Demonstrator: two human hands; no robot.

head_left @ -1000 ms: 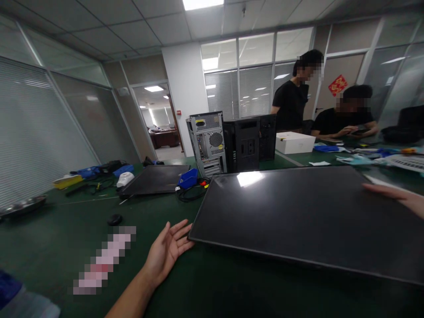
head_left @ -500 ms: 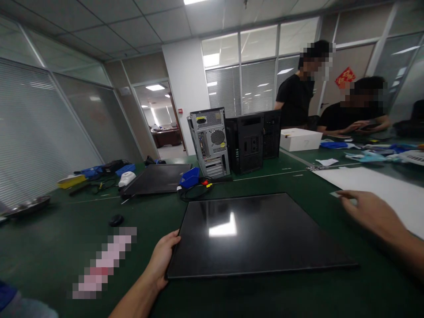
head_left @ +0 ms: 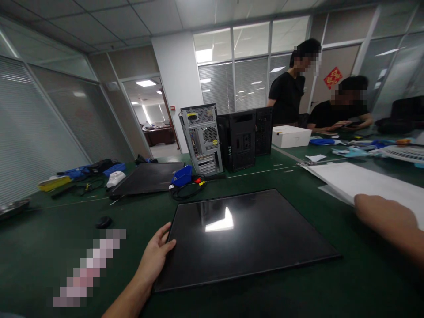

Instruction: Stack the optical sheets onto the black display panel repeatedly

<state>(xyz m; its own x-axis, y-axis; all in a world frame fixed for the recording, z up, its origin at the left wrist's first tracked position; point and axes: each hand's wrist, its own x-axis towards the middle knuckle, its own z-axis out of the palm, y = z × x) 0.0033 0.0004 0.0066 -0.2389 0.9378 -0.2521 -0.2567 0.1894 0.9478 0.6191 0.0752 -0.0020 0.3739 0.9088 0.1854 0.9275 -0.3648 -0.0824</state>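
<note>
A flat black monitor panel (head_left: 251, 247) lies face up on the green table, with a bright light reflected in its screen. My left hand (head_left: 154, 254) grips its left edge, thumb over the front face and fingers along the side. To the right, my right hand (head_left: 386, 214) is curled closed at the near edge of a large white sheet (head_left: 374, 176). Motion blurs this hand and its fingertips are hidden. A thinner translucent sheet (head_left: 331, 192) sticks out from under the white one.
Beyond the panel stand a silver computer case (head_left: 202, 141) and a black case (head_left: 240, 141). Another dark screen (head_left: 149, 176), a blue tray (head_left: 182, 176) with cables and a black round object (head_left: 104, 222) lie leftward. A white box (head_left: 291, 137) sits near two people.
My right hand has moved from a translucent corner at the sheet's left side to its near edge. The panel has turned slightly, and my left hand's thumb now rests on its face.
</note>
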